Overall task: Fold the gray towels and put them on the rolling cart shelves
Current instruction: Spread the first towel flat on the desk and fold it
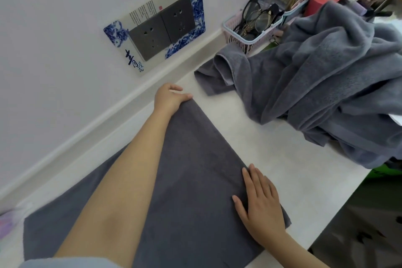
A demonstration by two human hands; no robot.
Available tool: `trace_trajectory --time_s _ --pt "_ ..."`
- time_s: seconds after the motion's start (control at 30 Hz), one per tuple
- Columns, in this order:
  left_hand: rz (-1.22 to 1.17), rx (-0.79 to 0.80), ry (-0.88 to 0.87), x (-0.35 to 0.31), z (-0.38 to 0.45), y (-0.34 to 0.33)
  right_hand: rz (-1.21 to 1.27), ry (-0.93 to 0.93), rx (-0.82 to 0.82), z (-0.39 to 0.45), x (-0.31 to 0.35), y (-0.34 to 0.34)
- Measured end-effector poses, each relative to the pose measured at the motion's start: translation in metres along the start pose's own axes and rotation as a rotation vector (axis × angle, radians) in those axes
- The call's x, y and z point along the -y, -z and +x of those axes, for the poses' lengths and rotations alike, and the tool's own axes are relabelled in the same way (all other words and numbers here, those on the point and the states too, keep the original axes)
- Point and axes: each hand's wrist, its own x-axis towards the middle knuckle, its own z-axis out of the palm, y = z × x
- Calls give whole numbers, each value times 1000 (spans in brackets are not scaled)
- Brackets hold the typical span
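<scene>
Left forearm (121,191) nearest the lens, bare, stretched long across a dark gray towel (191,180) spread flat on a white counter (272,148). Left hand (170,97) at the towel's far corner, by the wall; thumb lies on the cloth edge, fingers curl over the corner, apparently pinching it, though the underside of the grip is hidden. Right hand (261,204) lies flat on the towel's near-right edge, fingers straight and together, palm down, pressing, gripping nothing. Towel smooth, short-piled terry, straight-edged, its right edge running from one hand to the other.

Beyond, apart from the flat towel: a heap of lighter gray towels (326,85), crumpled, thick-folded. Behind the heap, a pink slatted basket (250,35) holding eyeglasses (258,17). On the white wall, twin dark sockets (162,28) in a blue-flowered plate.
</scene>
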Motion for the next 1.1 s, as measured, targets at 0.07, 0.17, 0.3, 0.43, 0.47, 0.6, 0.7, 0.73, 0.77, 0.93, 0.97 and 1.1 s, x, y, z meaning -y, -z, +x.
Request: trace_trajectory --time_s 0.07,0.17,0.3,0.43,0.47,0.6,0.7,0.73,0.77,0.93,0.97,1.1 --pt "37 6 46 11 7 -13 39 -74 -14 -2 0 1" --pt "129 152 36 33 9 -25 44 -103 -11 -3 -1 2" --pt "185 170 -56 41 14 -29 -40 -50 15 -5 -5 5" --pt "0 4 -68 38 8 -44 -69 -101 27 -3 -5 3" --pt "1 -21 -84 37 5 -49 -76 -106 27 -2 -6 3" --pt "328 -126 -320 34 -5 -57 -93 -94 14 -1 -8 0" --pt "491 -162 -514 37 -37 -65 -93 -89 11 1 -9 0" --pt "569 -143 -539 42 -51 -71 -91 -86 12 1 -9 0" --pt "675 -93 -525 48 -63 -76 -92 -83 12 1 -10 1" --pt "928 78 -284 71 -72 -87 -96 -68 10 3 -10 1" --pt "927 85 -284 69 -68 -87 -94 -74 12 3 -9 2" --pt "871 160 -279 57 -64 -83 -82 -94 11 6 -9 3"
